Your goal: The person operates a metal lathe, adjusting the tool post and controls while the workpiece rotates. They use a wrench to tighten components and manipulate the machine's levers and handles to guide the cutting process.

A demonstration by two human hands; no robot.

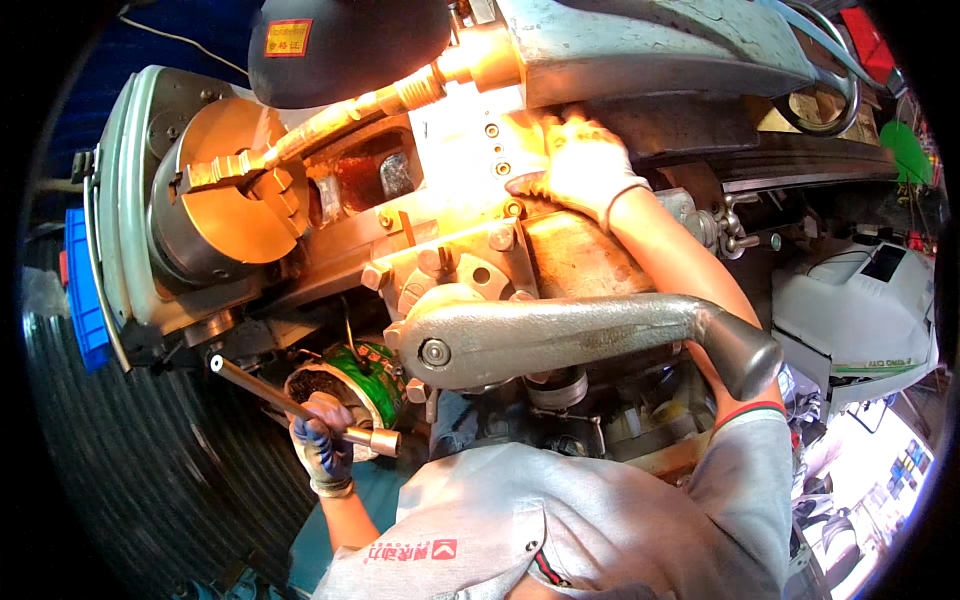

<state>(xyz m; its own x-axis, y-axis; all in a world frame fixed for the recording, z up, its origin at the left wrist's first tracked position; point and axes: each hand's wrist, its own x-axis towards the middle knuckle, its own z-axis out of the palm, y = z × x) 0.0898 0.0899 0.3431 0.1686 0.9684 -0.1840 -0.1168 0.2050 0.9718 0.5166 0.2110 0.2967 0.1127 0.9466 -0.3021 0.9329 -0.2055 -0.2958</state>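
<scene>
My left hand (322, 440), in a glove with bluish fingers, is closed round a steel bar wrench (262, 388). The wrench slants down to the right and ends in a thicker, socket-like cylinder. My right hand (590, 165), gloved too, reaches far over a lathe and rests on its metal carriage (590, 245). Thumb and fingers there are apart, though glare washes out the fingertips. Left of that hand lies a bright metal plate (465, 150) with bolt holes. A stepped shaft (350, 115) runs from the lathe chuck (235, 190) up to the tailstock (490, 60).
A big lever handle (560, 340) crosses in front of me above the bolted tool post (460, 265). A dark lamp hood (350, 50) hangs at the top. Beside my left hand stands a green can (365, 385). A pale machine housing (860, 310) is on the right.
</scene>
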